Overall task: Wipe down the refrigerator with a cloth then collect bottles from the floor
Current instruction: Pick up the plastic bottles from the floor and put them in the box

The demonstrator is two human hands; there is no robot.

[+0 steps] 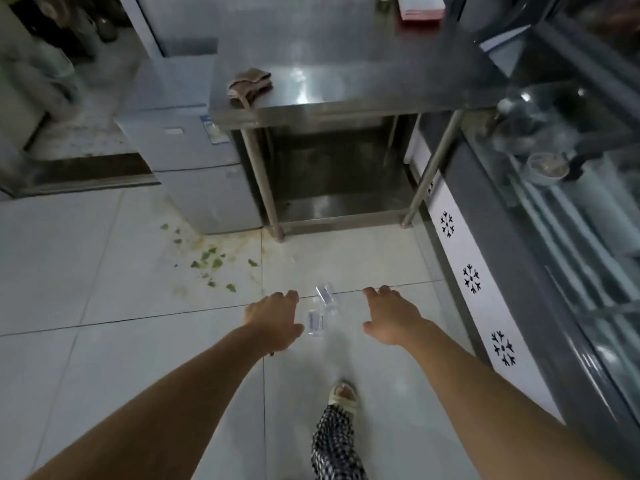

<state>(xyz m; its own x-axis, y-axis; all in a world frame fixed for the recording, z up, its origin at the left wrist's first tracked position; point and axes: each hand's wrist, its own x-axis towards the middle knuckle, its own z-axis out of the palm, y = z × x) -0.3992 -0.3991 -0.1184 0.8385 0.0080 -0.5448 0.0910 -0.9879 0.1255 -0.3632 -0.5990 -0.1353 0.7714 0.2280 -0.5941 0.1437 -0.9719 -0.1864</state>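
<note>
Down near the pale floor tiles [104,306], I have both arms stretched out in front of me. My left hand [272,315] is spread, fingers apart and holding nothing, its thumb side just beside the nearer clear bottle [315,322]; whether skin touches the plastic I cannot tell. My right hand [391,317] is likewise spread and empty, palm down, a little apart from the bottles on their other side. The farther clear bottle [326,295] lies tilted on the tile, close against the nearer one, and both sit between my two hands. Both are see-through with pale labels, and blur keeps me from reading anything on them.

The cloth [250,86] lies crumpled on the front left corner of the steel table [346,81], with a bit of it hanging over the edge. Left of the table stands the low white refrigerator [194,168], its side close against the table leg. Green scraps [211,261] are scattered over the stained tile in front of the refrigerator, well to the left of the bottles. On my right runs a glass display case [554,237] with black snowflake marks along its white base. Below my arms, my sandalled foot [343,396] and a checked trouser leg [332,445] show on the tile.
</note>
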